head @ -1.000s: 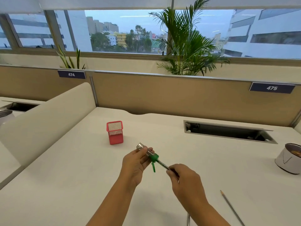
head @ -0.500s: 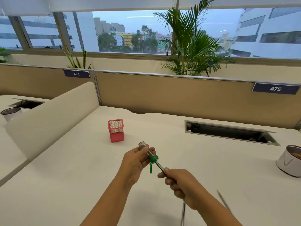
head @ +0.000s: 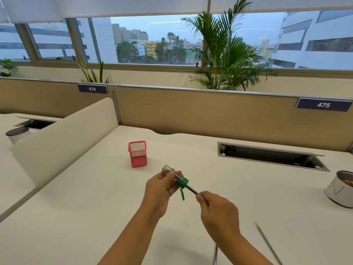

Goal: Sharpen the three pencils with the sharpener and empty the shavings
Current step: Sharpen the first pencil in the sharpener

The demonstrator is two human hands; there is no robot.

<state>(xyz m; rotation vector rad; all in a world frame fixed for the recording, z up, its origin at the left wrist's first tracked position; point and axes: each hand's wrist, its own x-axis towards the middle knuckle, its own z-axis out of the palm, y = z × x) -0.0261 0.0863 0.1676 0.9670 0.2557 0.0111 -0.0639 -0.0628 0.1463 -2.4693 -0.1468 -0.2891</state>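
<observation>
My left hand grips a sharpener with a clear shavings tube and a green head, held above the desk. A dark pencil is pushed into the green head, and my right hand pinches its shaft just behind. A small green flap hangs down from the sharpener head. A second pencil lies on the desk at the lower right, tip pointing away from me. A third pencil lies under my right forearm, mostly hidden.
A red mesh pencil cup stands on the white desk behind my hands. A white bin sits at the right edge. A cable slot opens at the back right. A cream divider borders the left.
My right hand has shifted on the pencil, its fingers turned, while the left hand keeps the sharpener in place. The view has swung slightly left.
</observation>
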